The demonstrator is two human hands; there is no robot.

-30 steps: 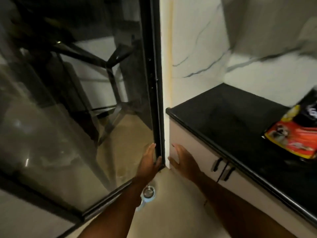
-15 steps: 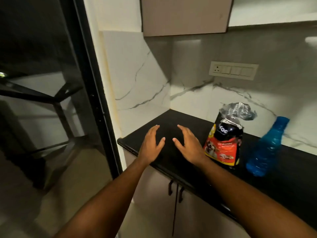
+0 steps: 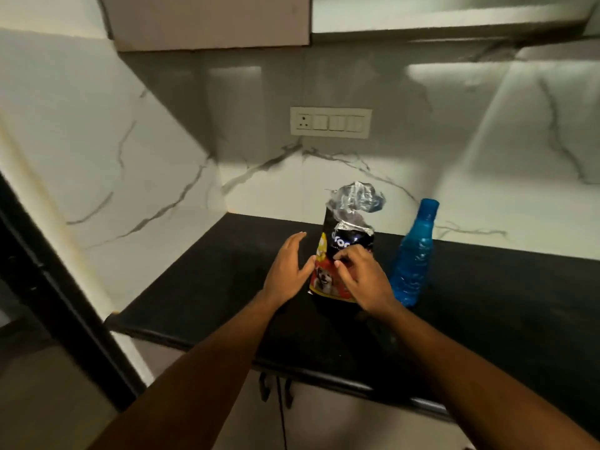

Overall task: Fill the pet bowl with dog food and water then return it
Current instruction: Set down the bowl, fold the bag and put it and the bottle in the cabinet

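A dog food bag (image 3: 349, 222), black, red and yellow with a crumpled silver open top, stands upright on the black countertop (image 3: 211, 287). Right of it is a blue water bottle (image 3: 412, 261), also upright. My left hand (image 3: 289, 271) is at the bag's left side, fingers straight and apart, thumb at the bag's edge. My right hand (image 3: 363, 277) lies against the bag's front with bent fingers; whether it grips the bag is unclear. No pet bowl is in view.
A marble-patterned wall with a switch panel (image 3: 331, 122) backs the counter. An upper cabinet (image 3: 211, 21) hangs above. Lower cabinet doors with dark handles (image 3: 276, 388) sit under the counter edge. A black door frame (image 3: 65, 303) runs down the left.
The view rose from the floor by the glass door, where a metal bowl lay, to the counter. Both hands moved right and forward from the bare counter to the dog food bag.
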